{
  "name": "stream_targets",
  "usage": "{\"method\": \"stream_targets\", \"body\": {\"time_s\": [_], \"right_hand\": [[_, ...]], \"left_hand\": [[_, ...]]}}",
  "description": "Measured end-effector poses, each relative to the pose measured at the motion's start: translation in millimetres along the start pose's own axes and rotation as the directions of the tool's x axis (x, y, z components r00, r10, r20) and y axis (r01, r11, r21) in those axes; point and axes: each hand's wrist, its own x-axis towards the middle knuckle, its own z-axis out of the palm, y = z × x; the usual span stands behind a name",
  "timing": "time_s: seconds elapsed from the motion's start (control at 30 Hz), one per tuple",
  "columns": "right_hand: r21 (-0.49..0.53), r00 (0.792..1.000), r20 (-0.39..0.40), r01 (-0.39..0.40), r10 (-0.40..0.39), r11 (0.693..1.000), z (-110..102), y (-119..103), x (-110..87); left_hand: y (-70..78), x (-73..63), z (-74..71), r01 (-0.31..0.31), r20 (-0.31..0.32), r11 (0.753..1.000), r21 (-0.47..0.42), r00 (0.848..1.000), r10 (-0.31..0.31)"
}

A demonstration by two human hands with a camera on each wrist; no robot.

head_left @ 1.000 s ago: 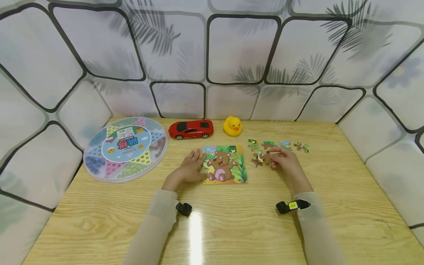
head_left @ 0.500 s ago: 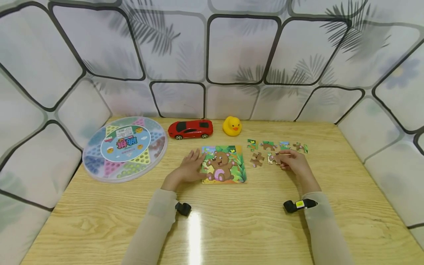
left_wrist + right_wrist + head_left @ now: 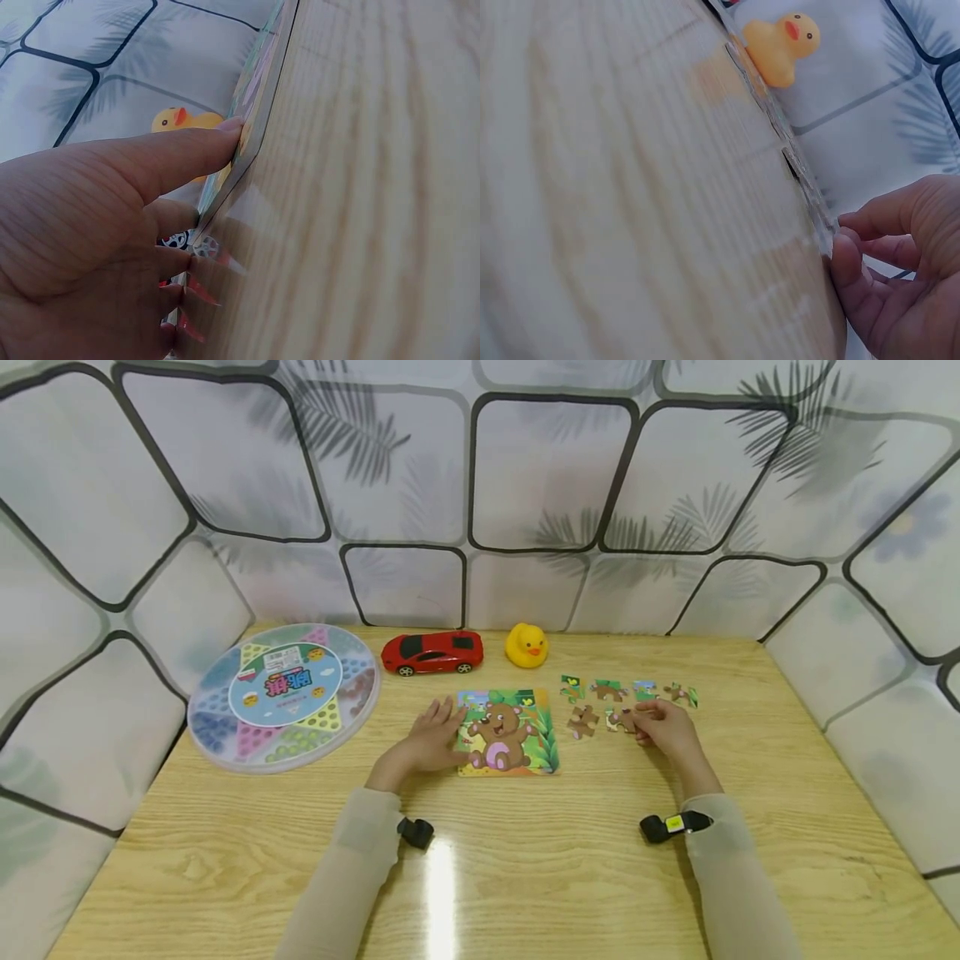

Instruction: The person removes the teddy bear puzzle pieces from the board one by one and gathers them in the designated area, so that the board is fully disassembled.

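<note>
A square bear puzzle board [image 3: 510, 731] lies flat on the table. My left hand [image 3: 423, 739] rests at its left side, thumb touching the near left corner and fingers stretched along the edge. In the left wrist view the thumb [image 3: 187, 154] lies straight against the board's edge. Right of the board, my right hand [image 3: 667, 731] pinches the right side of a brown puzzle piece [image 3: 619, 720] low over the table, thumb and index finger together. Left of it lies another brown puzzle piece [image 3: 582, 722]. Several more pieces, including a bear-face piece [image 3: 608, 690], form a row behind.
Behind the board stand a red toy car [image 3: 432, 652] and a yellow rubber duck [image 3: 527, 646]. A round Chinese checkers set [image 3: 255, 756] lies at the left. Patterned fabric walls [image 3: 551, 477] enclose the wooden table [image 3: 555, 868] at the back and sides.
The right hand has moved right with the pinched puzzle piece, away from the brown piece beside it, then kept nearly still. The left hand and the board have stayed in place.
</note>
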Motion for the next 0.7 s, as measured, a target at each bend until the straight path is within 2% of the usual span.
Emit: {"method": "stream_targets", "body": {"time_s": [0.33, 0.7], "right_hand": [[0.056, 0.999, -0.003, -0.033, 0.033, 0.998, -2.1, 3.0, -2.4], [0.15, 1.0, 0.022, -0.005, 0.002, 0.989, -5.7, 4.4, -4.1]], "left_hand": [[1.1, -0.6, -0.6, 0.004, 0.008, 1.0, -0.008, 1.0, -0.004], [1.8, -0.2, -0.9, 0.006, 0.011, 1.0, -0.006, 1.0, -0.006]]}}
